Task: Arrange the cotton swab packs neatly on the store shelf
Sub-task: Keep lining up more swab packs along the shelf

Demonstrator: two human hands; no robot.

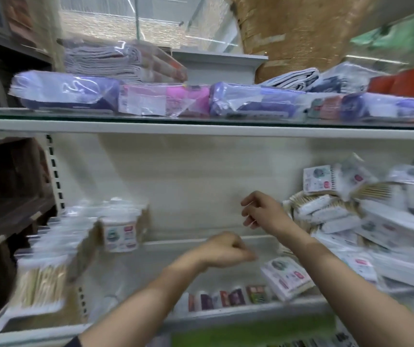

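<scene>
With both hands empty, the left hand (226, 249) curled and the right hand (261, 211) loosely open, best take the loose pack (286, 278) and stand it beside the neat row (58, 249).

bright even light; motion blur throughout, wide-angle bending at edges.

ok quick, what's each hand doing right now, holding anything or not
Left hand: fingers curled, holding nothing that shows, though the picture is blurred.
Right hand: fingers loosely curled, empty.
</scene>
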